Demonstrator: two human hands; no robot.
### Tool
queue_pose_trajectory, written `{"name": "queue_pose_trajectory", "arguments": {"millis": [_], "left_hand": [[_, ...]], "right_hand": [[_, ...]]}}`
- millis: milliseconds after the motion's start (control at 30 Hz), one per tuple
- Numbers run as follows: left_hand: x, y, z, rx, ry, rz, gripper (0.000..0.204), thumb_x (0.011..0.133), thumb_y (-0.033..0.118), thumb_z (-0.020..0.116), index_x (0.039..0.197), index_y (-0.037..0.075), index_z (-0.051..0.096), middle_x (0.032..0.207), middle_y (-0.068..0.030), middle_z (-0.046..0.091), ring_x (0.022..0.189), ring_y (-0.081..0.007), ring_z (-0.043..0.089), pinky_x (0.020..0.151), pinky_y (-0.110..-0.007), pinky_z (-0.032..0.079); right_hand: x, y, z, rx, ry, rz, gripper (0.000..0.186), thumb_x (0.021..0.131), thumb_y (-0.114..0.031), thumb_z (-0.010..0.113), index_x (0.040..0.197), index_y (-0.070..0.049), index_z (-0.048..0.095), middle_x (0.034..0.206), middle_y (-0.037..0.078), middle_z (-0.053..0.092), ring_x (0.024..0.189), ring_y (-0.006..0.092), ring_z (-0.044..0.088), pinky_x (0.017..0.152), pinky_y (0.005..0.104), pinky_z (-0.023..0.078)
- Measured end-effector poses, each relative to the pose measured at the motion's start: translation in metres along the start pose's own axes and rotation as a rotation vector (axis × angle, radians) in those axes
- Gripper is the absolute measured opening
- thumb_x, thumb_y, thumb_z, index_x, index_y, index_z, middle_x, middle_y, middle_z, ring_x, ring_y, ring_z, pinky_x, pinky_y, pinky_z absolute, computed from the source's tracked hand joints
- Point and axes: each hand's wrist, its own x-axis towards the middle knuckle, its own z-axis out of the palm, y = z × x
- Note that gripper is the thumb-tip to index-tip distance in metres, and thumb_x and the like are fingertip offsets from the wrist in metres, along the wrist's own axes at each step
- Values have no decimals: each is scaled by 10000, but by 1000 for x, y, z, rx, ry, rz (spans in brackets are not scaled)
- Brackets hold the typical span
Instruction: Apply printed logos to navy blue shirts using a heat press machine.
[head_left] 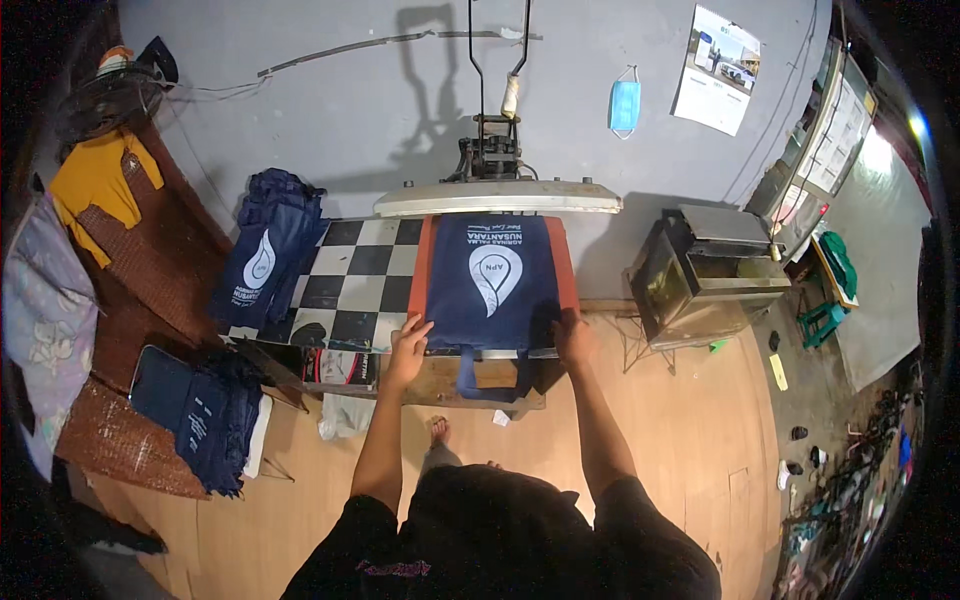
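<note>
A navy fabric tote bag with a white drop-shaped print lies flat on the orange bed of a heat press. Its handle loop hangs over the near edge, toward me. My left hand pinches the bag's near left corner, fingers bent at the orange edge. At the near right corner my right hand is closed on the bag's edge, its fingertips partly hidden. Beyond the bag, the raised pale upper plate of the press is above its far edge.
A stack of printed navy bags stands left on the checkered tabletop. More folded dark bags lie on a lower stand at left. A glass tank stands right. A white plastic bag lies under the table.
</note>
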Motion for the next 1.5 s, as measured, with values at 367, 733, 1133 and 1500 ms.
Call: {"name": "queue_pose_trajectory", "arguments": {"millis": [367, 733, 1133, 1500], "left_hand": [[7, 43, 1, 315, -92, -219, 351, 854, 59, 617, 1196, 125, 660, 1395, -129, 501, 1251, -305, 449, 977, -434, 407], [28, 69, 14, 502, -180, -10, 589, 942, 452, 497, 1428, 129, 416, 1533, -135, 299, 1433, -308, 221, 1129, -518, 205], [87, 86, -16, 419, -454, 60, 593, 938, 411, 551, 1412, 75, 434, 1500, -165, 347, 1394, -328, 306, 1128, -448, 250], [339, 239, -124, -245, -404, 501, 314, 901, 199, 641, 1151, 8, 624, 1134, -174, 644, 1051, -299, 619, 902, -389, 490]], "right_hand": [[-12, -13, -4, -261, 15, 75, 425, 848, -361, 651, 1174, -108, 550, 1204, 193, 568, 1118, 359, 547, 834, 472, 490], [-39, -54, 27, -263, -5, -194, 671, 912, -574, 441, 1440, -163, 405, 1521, 182, 289, 1420, 416, 186, 1130, 590, 128], [5, -76, -40, -170, 110, -167, 555, 934, -460, 489, 1342, -83, 500, 1441, 175, 403, 1385, 382, 271, 1115, 575, 173], [186, -255, -237, 237, 506, -817, 231, 795, -23, 621, 1023, -6, 595, 1004, 161, 598, 938, 371, 544, 836, 444, 438]]}}
